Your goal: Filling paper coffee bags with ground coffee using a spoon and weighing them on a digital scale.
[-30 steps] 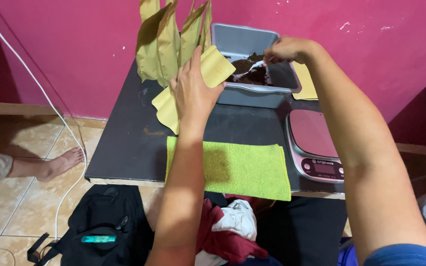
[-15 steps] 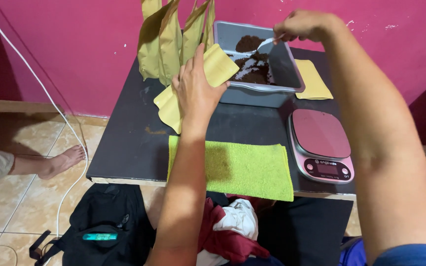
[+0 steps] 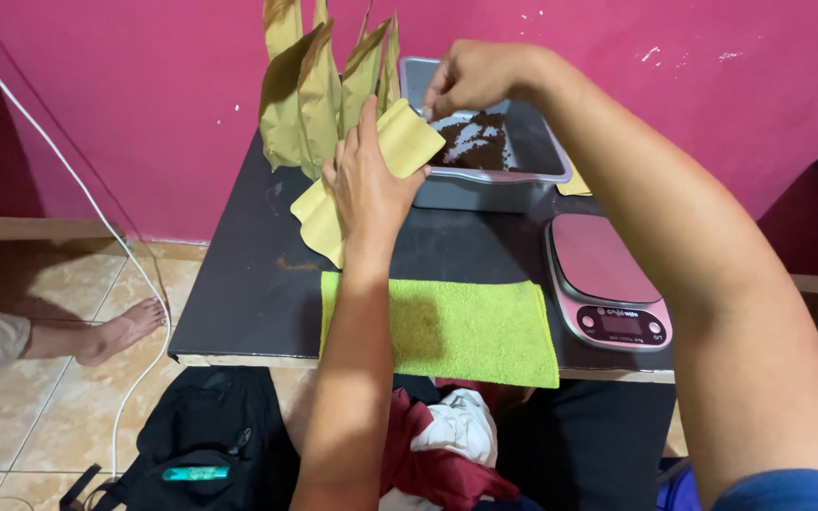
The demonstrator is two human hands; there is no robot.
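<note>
The left hand [image 3: 364,185] grips a flat yellow paper pouch [image 3: 371,180], holding it tilted above the dark worktop [image 3: 248,293], with the pouch's upper end just beside the near wall of a grey tray [image 3: 485,194]. The right hand [image 3: 471,78] hovers over the tray with its fingers pinched together at the pouch's top corner; whatever it holds is too small to make out. Dark brown grounds [image 3: 477,142] lie scattered in the tray. Behind the left hand, a cluster of upright brown paper bags [image 3: 310,95] stands against the pink wall [image 3: 125,104]. A green cloth [image 3: 466,326] lies along the near edge of the worktop, and a pink kitchen scale [image 3: 603,279] sits just to its right. Below the worktop are a black backpack [image 3: 205,445] and crumpled red and white cloth [image 3: 447,445]. Another person's bare foot [image 3: 120,331] rests on the tiled floor [image 3: 40,416] at the left.
</note>
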